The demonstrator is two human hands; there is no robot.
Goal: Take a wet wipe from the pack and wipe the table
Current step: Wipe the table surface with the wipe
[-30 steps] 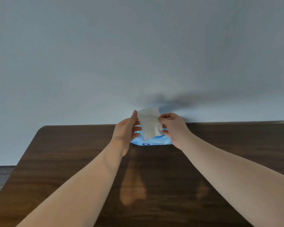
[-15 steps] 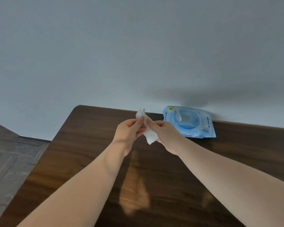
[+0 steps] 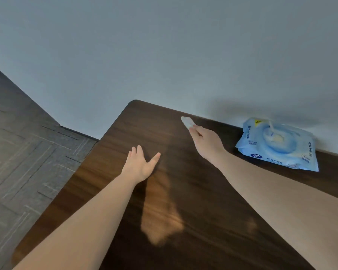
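My right hand reaches toward the far edge of the dark wooden table and presses a folded white wet wipe down with its fingertips. The wipe sticks out past the fingers, close to the wall. My left hand rests flat on the table, fingers spread, holding nothing, to the left of the right hand. The light blue wipe pack lies at the far right against the wall, its lid flap raised and another wipe poking out of the opening.
A grey wall runs along the table's far edge. The table's rounded far-left corner is close to the hands. Grey patterned floor lies beyond the left edge.
Both hands held the wipe together in the air before. Now the left hand has let go and lies flat on the table, and the right hand has carried the wipe down to the table's far edge.
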